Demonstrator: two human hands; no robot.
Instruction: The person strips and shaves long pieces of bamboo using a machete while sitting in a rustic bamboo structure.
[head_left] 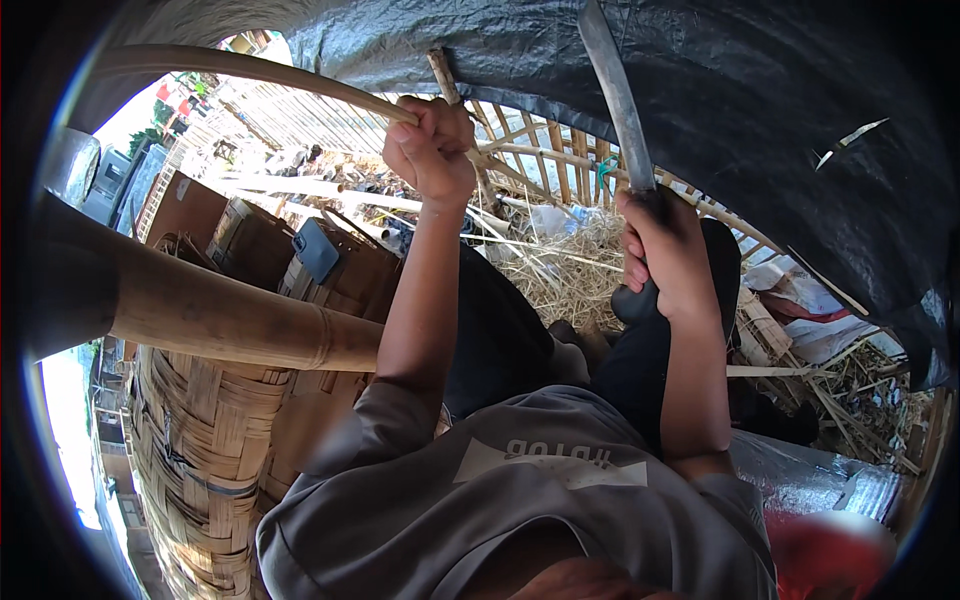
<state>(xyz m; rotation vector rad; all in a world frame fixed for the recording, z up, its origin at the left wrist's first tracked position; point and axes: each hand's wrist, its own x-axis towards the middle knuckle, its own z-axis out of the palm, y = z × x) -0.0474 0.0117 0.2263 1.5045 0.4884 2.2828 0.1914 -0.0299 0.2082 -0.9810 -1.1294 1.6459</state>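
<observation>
My left hand (432, 148) is raised ahead of me, its fingers closed round the end of a long pale bamboo strip (270, 70). From my fist the strip arcs away to the upper left. In my right hand (662, 240) is a machete (618, 95), gripped by its dark handle with the long grey blade pointing up and away. The blade and the strip are well apart. Below my hands are my legs in dark trousers (510, 320), and straw and shavings (565, 270) lie on the ground beyond them.
A thick bamboo pole (240, 315) crosses at my left, above a woven bamboo basket (200, 470). A phone (316, 250) rests on brown boards there. Black plastic sheeting (770, 90) hangs overhead and to the right. A bamboo slat fence (290, 115) stands ahead.
</observation>
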